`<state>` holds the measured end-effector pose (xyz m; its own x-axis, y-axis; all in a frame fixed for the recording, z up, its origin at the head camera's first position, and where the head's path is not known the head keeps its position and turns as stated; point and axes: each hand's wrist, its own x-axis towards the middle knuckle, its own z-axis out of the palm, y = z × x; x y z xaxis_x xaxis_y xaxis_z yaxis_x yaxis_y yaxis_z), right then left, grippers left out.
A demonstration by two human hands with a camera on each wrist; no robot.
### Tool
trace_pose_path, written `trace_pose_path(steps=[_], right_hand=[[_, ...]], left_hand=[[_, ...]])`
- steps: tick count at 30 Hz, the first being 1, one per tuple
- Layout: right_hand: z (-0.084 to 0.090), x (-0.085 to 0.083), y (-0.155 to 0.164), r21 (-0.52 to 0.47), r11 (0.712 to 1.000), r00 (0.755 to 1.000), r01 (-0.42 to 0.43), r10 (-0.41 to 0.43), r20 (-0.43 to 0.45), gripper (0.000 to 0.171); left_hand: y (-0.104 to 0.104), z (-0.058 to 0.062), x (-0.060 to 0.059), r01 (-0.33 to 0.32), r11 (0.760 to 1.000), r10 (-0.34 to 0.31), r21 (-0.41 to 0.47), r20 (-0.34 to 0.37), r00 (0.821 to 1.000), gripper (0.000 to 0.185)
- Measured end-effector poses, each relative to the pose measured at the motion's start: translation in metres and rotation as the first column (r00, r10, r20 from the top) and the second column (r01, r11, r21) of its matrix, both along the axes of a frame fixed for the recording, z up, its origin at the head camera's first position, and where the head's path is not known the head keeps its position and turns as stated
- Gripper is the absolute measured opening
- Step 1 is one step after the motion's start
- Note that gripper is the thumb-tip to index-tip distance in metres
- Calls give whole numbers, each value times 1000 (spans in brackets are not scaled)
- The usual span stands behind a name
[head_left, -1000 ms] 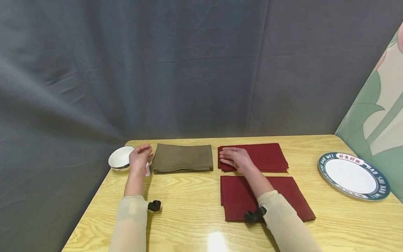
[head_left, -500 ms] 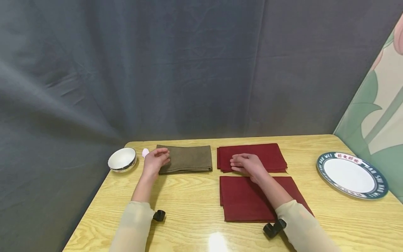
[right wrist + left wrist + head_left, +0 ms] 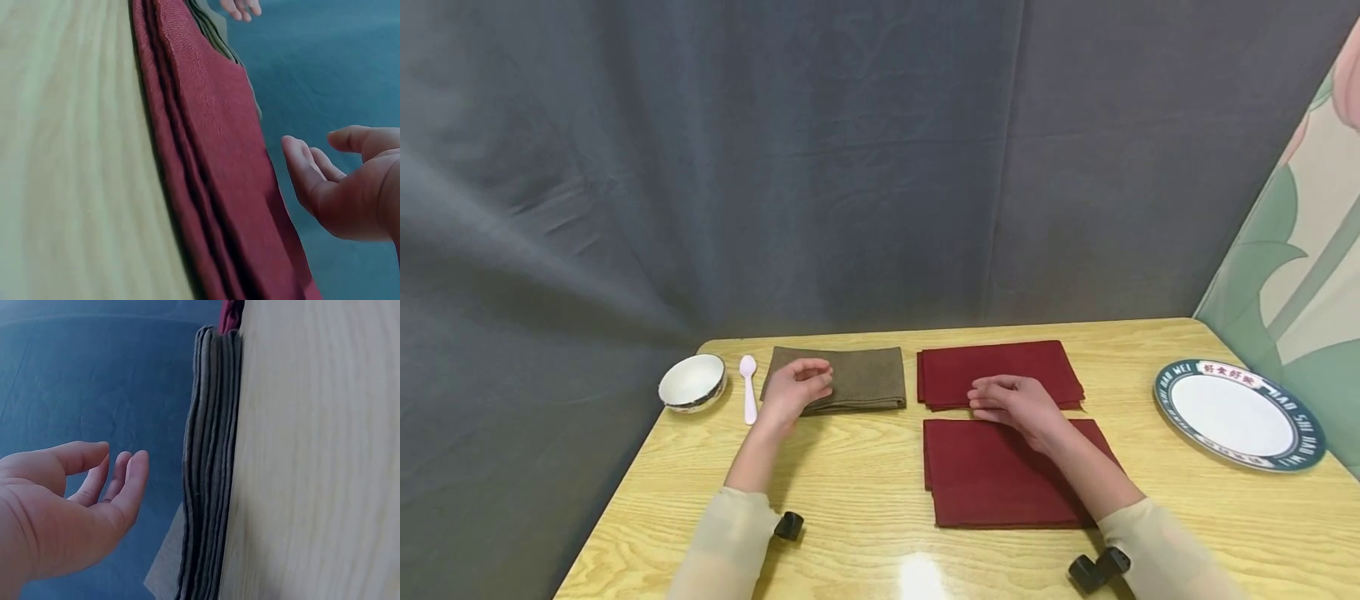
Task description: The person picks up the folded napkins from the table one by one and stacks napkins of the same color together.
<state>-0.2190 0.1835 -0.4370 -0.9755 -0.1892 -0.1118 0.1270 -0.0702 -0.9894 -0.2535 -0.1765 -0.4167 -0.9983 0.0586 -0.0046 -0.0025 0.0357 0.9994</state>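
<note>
My left hand (image 3: 793, 390) is above the left part of a folded brown cloth (image 3: 868, 379), its fingers loosely bent and holding nothing. In the left wrist view, a gap shows between that hand and the layered edge of the cloth (image 3: 211, 456). My right hand (image 3: 1017, 407), likewise holding nothing, hovers over two folded dark red cloths. It overlaps the front edge of the far red cloth (image 3: 1022, 360) and the back edge of the near red cloth (image 3: 992, 492). The right wrist view has the fingers raised above the red fabric (image 3: 219, 125).
A white bowl (image 3: 691, 379) with a dark patterned outside stands at the table's left edge. Beside it lies a pale pink spoon (image 3: 749, 393). An oval plate (image 3: 1232, 414) with a dark green lettered rim sits at the far right. A dark curtain (image 3: 865, 167) hangs behind the table.
My left hand has moved right, from beside the bowl to over the brown cloth, uncovering the spoon. My right hand has shifted right and toward me. The cloths stay where they were.
</note>
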Motion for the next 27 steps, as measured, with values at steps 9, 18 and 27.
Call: trace_pose_path(steps=[9, 18, 27], right_hand=[[4, 20, 24, 55, 999, 1000, -5, 5, -9, 47], [1, 37, 56, 99, 995, 999, -8, 11, -32, 43], [-1, 47, 88, 150, 989, 999, -9, 14, -33, 44]], left_hand=[[19, -6, 12, 96, 994, -95, -55, 30, 995, 31], [42, -12, 25, 206, 973, -202, -104, 48, 978, 27], [60, -21, 35, 315, 940, -310, -128, 60, 949, 28]])
